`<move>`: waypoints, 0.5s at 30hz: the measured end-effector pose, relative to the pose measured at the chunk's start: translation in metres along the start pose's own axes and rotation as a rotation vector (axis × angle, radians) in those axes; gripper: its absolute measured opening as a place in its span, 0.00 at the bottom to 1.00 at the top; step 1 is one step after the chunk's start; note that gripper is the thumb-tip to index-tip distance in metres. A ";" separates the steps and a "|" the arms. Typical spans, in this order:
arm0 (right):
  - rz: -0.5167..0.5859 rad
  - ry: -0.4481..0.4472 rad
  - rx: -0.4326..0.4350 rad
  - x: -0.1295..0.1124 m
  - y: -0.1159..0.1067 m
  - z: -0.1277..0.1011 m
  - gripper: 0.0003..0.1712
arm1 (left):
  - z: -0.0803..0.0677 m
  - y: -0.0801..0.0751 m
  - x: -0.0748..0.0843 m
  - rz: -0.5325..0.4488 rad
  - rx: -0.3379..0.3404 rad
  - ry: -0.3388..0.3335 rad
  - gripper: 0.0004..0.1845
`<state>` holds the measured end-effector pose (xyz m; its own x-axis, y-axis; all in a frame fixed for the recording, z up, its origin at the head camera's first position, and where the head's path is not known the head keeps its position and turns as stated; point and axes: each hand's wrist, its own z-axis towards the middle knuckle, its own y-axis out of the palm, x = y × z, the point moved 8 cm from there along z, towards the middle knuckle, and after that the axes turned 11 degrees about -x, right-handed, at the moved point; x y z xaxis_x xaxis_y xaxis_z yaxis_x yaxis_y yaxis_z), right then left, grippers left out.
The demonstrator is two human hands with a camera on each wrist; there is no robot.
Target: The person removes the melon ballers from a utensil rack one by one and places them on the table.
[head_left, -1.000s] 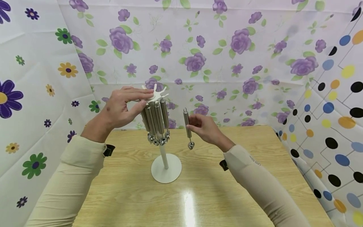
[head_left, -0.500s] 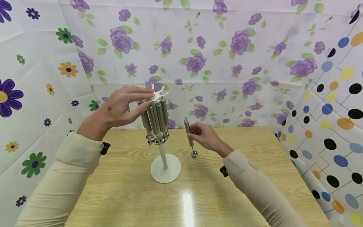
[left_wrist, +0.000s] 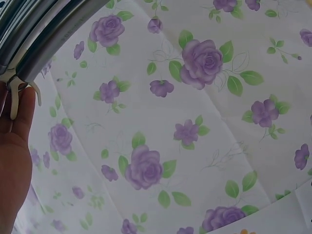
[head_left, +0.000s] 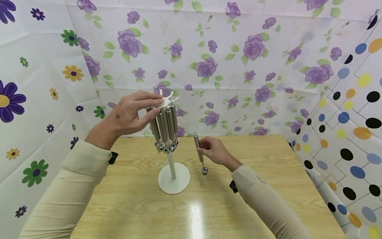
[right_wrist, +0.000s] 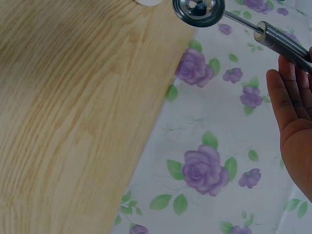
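Right hand (head_left: 215, 151) pinches a utensil (head_left: 201, 157) — lower now, near the worktop's (head_left: 253, 152) far edge; left hand (head_left: 129, 113), straight-fingered, touches the rack (head_left: 171, 167); sleeve lettering (head_left: 261, 180) illegible.

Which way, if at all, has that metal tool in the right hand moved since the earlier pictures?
Yes: in the head view, the metal tool in the right hand has moved lower and slightly rightward against the stand's white base.
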<state>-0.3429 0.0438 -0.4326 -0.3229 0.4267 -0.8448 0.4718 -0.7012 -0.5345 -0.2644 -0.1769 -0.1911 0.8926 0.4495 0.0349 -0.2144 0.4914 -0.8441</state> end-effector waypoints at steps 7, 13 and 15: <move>0.005 0.032 0.009 0.014 0.006 0.001 0.12 | 0.001 0.001 0.001 0.004 0.016 -0.008 0.34; 0.005 0.077 0.013 0.031 0.013 0.002 0.12 | 0.001 0.001 0.000 -0.024 0.028 0.006 0.33; 0.004 0.099 0.015 0.036 0.016 0.002 0.12 | 0.001 0.000 0.000 -0.028 0.032 0.010 0.33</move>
<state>-0.3490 0.0470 -0.4718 -0.2378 0.4779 -0.8456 0.4605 -0.7111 -0.5313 -0.2652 -0.1763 -0.1912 0.9022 0.4281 0.0531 -0.2017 0.5275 -0.8253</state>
